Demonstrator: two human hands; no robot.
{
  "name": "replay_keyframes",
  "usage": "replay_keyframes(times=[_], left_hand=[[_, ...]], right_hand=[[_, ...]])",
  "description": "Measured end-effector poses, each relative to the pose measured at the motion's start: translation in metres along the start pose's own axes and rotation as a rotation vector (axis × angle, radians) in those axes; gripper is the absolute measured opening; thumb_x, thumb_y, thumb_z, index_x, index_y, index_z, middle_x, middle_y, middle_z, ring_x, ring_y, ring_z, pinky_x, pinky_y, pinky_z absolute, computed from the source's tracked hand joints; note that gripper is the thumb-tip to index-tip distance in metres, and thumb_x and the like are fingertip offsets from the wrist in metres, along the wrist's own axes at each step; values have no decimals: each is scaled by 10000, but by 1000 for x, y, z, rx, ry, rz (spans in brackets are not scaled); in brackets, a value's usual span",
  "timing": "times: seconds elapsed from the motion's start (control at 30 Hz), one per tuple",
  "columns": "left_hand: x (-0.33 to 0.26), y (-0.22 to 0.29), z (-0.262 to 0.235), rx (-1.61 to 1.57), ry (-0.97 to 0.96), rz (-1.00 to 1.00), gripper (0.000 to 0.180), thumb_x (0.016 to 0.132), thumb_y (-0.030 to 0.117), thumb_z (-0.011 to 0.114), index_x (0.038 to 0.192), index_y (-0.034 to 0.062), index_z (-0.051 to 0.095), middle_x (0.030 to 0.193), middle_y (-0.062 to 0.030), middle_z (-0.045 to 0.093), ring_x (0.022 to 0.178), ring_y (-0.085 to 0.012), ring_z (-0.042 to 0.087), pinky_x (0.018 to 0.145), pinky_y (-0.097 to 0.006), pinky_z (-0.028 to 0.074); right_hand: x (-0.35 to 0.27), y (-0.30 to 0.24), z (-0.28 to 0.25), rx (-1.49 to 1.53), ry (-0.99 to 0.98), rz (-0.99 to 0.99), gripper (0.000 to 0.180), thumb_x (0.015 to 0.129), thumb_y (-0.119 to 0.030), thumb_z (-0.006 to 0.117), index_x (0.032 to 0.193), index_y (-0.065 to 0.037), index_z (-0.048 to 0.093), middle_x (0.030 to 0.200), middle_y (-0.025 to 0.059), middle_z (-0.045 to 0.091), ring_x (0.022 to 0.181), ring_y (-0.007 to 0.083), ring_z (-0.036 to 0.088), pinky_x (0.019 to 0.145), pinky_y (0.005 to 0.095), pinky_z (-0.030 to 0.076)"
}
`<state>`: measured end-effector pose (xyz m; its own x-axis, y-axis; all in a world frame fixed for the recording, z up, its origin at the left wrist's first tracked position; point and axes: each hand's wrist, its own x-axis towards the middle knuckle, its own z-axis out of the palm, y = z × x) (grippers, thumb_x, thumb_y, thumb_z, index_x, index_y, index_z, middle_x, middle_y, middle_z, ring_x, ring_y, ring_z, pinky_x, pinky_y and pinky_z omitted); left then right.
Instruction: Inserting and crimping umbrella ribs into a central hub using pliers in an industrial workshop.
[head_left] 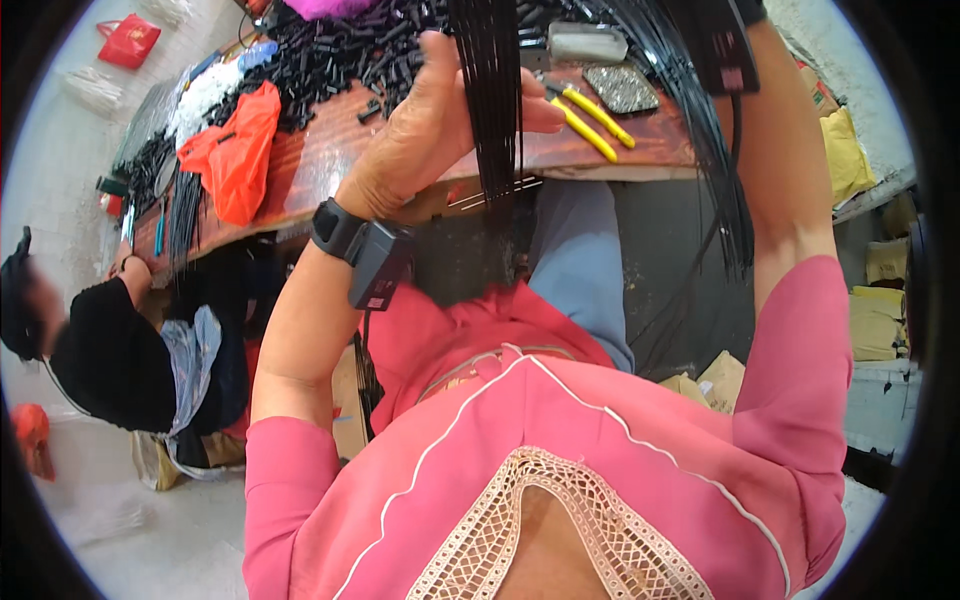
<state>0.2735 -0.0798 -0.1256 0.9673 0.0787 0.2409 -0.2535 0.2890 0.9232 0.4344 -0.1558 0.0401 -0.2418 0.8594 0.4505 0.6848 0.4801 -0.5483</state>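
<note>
By the red-brown wooden surface [320, 150], the open left hand [432, 130] backs thin black strands [492, 110], likely springy, grippable mid-bundle; right hand unseen

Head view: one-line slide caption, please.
Open left hand behind a hanging bundle of black strands, at a reddish-brown table holding a yellow-handled tool and scattered black pieces.

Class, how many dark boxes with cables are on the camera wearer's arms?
2. One box is at the left wrist, by a black strap; the other box is on the right forearm, near the top edge.
</note>
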Motion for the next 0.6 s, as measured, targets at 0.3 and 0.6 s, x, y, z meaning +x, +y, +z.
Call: replay_keyframes(times=[0.3, 0.6], left_hand=[[-65, -3, 3, 43, 602, -38, 217, 987, 161, 501, 1129, 2, 542, 1098, -222, 659, 1050, -317, 646, 931, -417, 512], [-86, 14, -9, -514, 944, 523, 216, 1010, 187, 434, 1082, -4, 504, 1237, -257, 565, 1237, -404, 489, 1097, -548, 348]], right_hand=[[-5, 62, 90, 478, 95, 361, 385, 925, -379, 614, 861, -9, 696, 598, 48, 627, 421, 73, 547, 367, 191, 421], [-125, 76, 265, 642, 133, 249, 699, 779, -352, 761, 1323, -6, 493, 1156, 175, 588, 1032, 257, 605, 860, 346, 500]])
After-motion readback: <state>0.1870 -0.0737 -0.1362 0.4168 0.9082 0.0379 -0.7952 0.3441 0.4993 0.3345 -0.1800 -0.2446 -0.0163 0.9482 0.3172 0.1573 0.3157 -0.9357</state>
